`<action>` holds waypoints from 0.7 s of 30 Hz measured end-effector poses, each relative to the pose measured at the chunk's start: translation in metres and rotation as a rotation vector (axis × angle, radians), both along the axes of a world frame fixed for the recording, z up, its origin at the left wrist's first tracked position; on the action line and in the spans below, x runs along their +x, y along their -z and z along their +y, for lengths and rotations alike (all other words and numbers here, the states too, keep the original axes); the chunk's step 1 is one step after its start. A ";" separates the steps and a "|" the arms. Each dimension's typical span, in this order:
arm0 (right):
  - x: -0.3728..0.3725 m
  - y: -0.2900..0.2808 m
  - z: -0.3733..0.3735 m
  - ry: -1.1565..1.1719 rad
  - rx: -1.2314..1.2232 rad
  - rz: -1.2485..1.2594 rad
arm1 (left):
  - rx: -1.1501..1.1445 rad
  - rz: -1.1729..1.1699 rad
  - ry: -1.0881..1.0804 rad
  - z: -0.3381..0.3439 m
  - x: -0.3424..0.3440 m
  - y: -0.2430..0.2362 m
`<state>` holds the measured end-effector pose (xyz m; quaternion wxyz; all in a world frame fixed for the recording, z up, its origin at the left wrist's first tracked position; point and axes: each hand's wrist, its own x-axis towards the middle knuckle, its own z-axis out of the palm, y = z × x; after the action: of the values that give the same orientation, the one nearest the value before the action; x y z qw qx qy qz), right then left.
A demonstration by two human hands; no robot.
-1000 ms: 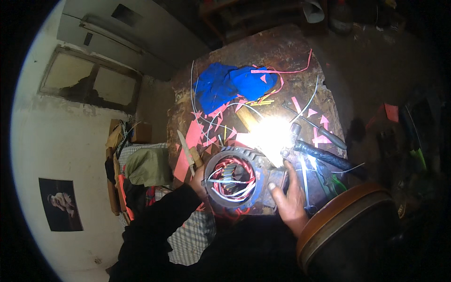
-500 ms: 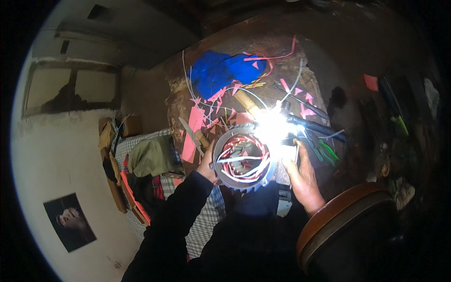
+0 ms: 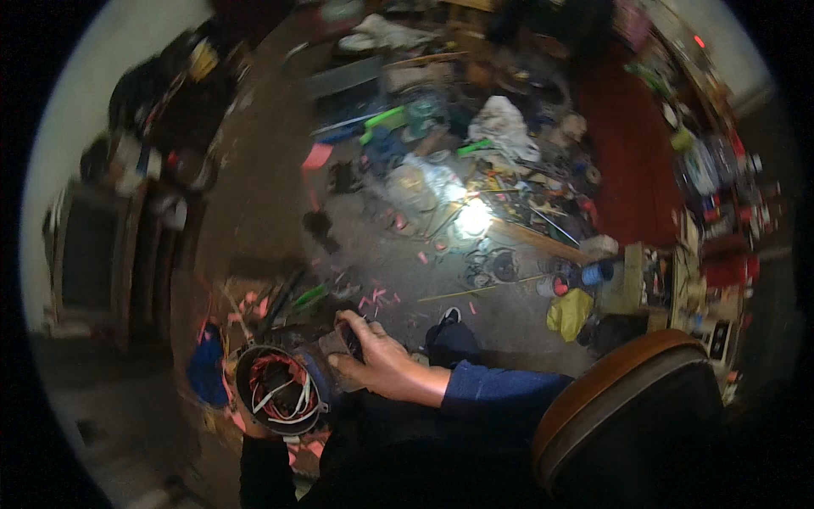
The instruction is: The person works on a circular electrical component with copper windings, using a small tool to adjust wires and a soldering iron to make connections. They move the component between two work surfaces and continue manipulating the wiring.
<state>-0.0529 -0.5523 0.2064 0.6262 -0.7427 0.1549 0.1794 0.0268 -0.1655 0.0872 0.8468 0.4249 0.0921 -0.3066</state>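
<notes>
A motor stator in a round metal housing (image 3: 241, 386) is held low at the left. Its open end faces up and shows red windings (image 3: 280, 366) and white leads inside. My left hand (image 3: 255, 427) grips the housing from below, mostly hidden by it. My right hand (image 3: 381, 360) is closed round a dark boxy part (image 3: 341, 343) on the housing's right side, thumb and fingers on opposite faces. Just left of the housing lies a blue cloth (image 3: 208, 365) on the work table, with pink insulation paper scraps (image 3: 250, 299) around.
Green-handled pliers (image 3: 311, 295) lie beyond the stator. Pink scraps, a wooden plank (image 3: 543, 240), a yellow bag (image 3: 570, 314) and heaped tools (image 3: 526, 182) cover the floor. Shelves (image 3: 678, 288) stand at right. A brown-rimmed round object (image 3: 627, 365) fills the lower right.
The view has swung right, so the table and stator now appear at lower left and the cluttered floor shows. The bright light spot falls on the floor. Both hands keep hold of the stator.
</notes>
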 end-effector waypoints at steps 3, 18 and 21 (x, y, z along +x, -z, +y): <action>-0.046 0.034 -0.099 0.122 0.010 -0.047 | -0.068 -0.088 0.168 -0.095 0.018 0.041; -0.354 0.096 -0.346 0.972 -0.024 -0.099 | 0.240 -0.091 0.920 -0.593 -0.101 0.021; -0.424 0.115 -0.380 1.139 -0.062 -0.029 | 0.233 -0.110 1.113 -0.694 -0.157 0.029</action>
<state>-0.4772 -0.9323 0.0912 0.6040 -0.5626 0.5275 -0.2012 -0.1300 -0.8594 0.0579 0.5088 0.5151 -0.1566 -0.6718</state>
